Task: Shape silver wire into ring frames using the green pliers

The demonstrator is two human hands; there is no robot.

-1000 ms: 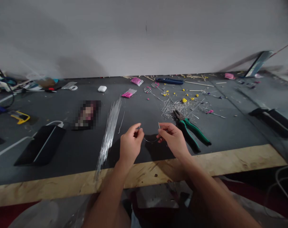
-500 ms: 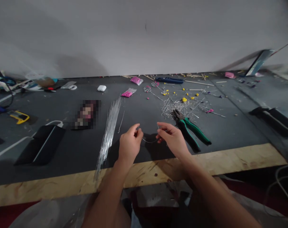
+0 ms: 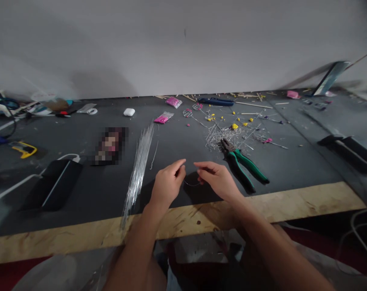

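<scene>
A thin piece of wire [image 3: 191, 184] curves downward between my two hands over the dark tabletop. My left hand [image 3: 168, 182] pinches one end, and my right hand [image 3: 216, 178] pinches the other; the very ends are hidden by the fingers. Left of my left hand lies a bundle of straight silvery wires [image 3: 138, 165], with one twisted wire [image 3: 154, 154] beside it. Pliers with green and black handles [image 3: 244, 165] rest just right of my right hand, their jaws touching a heap of cut wire pieces [image 3: 218, 137].
Pink packets [image 3: 164, 117] and a blue-handled tool [image 3: 216, 102] lie toward the wall. Yellow bits [image 3: 235, 126] are scattered around the wire heap. A white earbud case [image 3: 129, 112], a black box-like device [image 3: 53, 184] and a yellow cutter [image 3: 25, 149] sit leftward. Pale wood [image 3: 198, 216] edges the table.
My hands have come closer together, mostly by the left moving right and the right moving left. The visible stretch of wire between them is shorter and sits slightly lower.
</scene>
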